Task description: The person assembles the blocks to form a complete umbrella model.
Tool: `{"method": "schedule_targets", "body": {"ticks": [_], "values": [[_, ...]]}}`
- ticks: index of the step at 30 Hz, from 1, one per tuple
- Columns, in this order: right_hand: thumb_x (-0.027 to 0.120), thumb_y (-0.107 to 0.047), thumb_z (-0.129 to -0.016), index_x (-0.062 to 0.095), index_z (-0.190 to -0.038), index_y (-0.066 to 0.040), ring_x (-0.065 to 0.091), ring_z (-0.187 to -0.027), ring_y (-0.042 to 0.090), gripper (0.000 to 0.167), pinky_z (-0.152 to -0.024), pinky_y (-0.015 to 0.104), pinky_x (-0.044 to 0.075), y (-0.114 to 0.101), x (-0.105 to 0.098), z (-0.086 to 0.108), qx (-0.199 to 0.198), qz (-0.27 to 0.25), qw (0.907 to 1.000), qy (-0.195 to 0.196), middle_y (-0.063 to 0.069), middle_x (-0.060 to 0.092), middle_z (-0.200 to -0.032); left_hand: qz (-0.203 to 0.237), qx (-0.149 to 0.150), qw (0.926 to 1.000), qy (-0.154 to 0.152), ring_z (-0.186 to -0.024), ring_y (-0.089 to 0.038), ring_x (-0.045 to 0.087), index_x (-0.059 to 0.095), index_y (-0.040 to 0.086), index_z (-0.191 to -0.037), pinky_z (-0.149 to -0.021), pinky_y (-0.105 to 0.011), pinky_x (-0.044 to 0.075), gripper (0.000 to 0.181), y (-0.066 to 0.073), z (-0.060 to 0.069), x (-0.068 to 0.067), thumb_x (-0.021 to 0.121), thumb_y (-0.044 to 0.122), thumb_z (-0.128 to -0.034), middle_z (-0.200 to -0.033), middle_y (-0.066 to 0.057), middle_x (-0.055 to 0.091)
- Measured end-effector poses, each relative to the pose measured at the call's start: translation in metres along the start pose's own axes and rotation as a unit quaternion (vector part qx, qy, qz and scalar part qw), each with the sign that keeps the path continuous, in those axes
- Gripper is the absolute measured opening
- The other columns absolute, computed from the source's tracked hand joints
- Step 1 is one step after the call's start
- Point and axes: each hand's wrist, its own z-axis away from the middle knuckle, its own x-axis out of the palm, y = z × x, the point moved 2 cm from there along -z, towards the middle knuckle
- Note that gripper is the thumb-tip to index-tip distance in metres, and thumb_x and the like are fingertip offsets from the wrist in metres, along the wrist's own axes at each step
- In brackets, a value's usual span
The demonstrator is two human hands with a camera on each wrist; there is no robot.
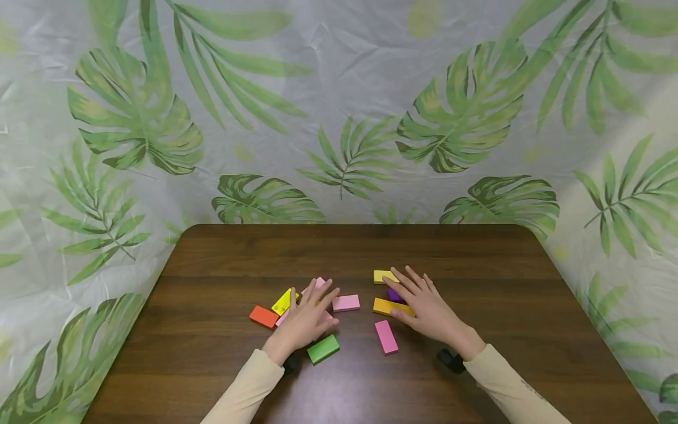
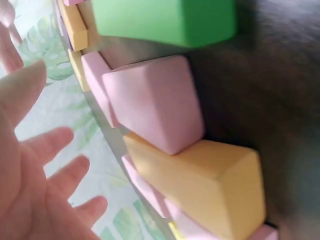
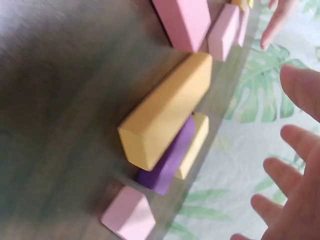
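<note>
In the head view the left hand spreads its fingers over a group of blocks: a yellow block, pink ones partly covered, and a green block by the wrist. The left wrist view shows it above an orange block and a pink block, fingers apart from them. The right hand, fingers spread, hovers over an orange block and a purple block; the right wrist view shows a gap between its fingers and the orange block. Neither hand holds anything.
A red-orange block lies at the left of the group. Between the hands are a pink block and a darker pink block. A pale yellow block lies farther back on the wooden table. Leaf-printed cloth hangs behind.
</note>
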Motion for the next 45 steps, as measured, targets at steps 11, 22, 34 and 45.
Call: {"method": "schedule_targets", "body": {"ticks": [11, 22, 34, 45], "values": [[0.066, -0.034, -0.089, 0.044, -0.145, -0.014, 0.024, -0.138, 0.042, 0.063, -0.103, 0.067, 0.017, -0.008, 0.018, 0.022, -0.07, -0.002, 0.9969, -0.037, 0.013, 0.035, -0.151, 0.03, 0.016, 0.9988, -0.036, -0.142, -0.037, 0.014, 0.042, 0.011, -0.145, -0.101, -0.072, 0.006, 0.061, -0.007, 0.011, 0.012, 0.06, 0.037, -0.0932, -0.152, -0.005, 0.033], [0.067, -0.028, -0.088, 0.056, -0.136, -0.015, 0.027, -0.135, 0.047, 0.051, -0.1, 0.069, 0.022, -0.012, 0.032, 0.029, -0.1, 0.012, 0.9936, -0.052, 0.016, 0.038, -0.147, 0.026, 0.016, 0.9985, -0.045, -0.142, -0.038, 0.013, 0.041, 0.008, -0.146, -0.101, -0.072, 0.004, 0.062, -0.008, 0.011, 0.015, 0.059, 0.036, -0.0939, -0.152, -0.006, 0.033], [0.068, -0.029, -0.088, 0.056, -0.135, -0.015, 0.026, -0.137, 0.043, 0.051, -0.101, 0.068, 0.021, -0.021, 0.036, 0.023, -0.108, 0.001, 0.9932, -0.045, 0.015, 0.037, -0.148, -0.014, 0.012, 0.9983, -0.055, -0.139, -0.04, 0.019, 0.045, 0.014, -0.144, -0.102, -0.072, 0.009, 0.056, 0.01, -0.004, 0.012, 0.058, 0.037, -0.0943, -0.148, -0.008, 0.038], [0.068, -0.029, -0.088, 0.06, -0.131, -0.017, 0.028, -0.136, 0.042, 0.046, -0.103, 0.065, 0.022, -0.015, 0.036, 0.026, -0.104, 0.004, 0.9933, -0.051, 0.014, 0.039, -0.148, -0.034, 0.003, 0.9976, -0.06, -0.138, -0.041, 0.019, 0.046, 0.013, -0.143, -0.101, -0.072, 0.009, 0.058, 0.012, -0.006, 0.017, 0.059, 0.039, -0.093, -0.149, -0.007, 0.037]]}}
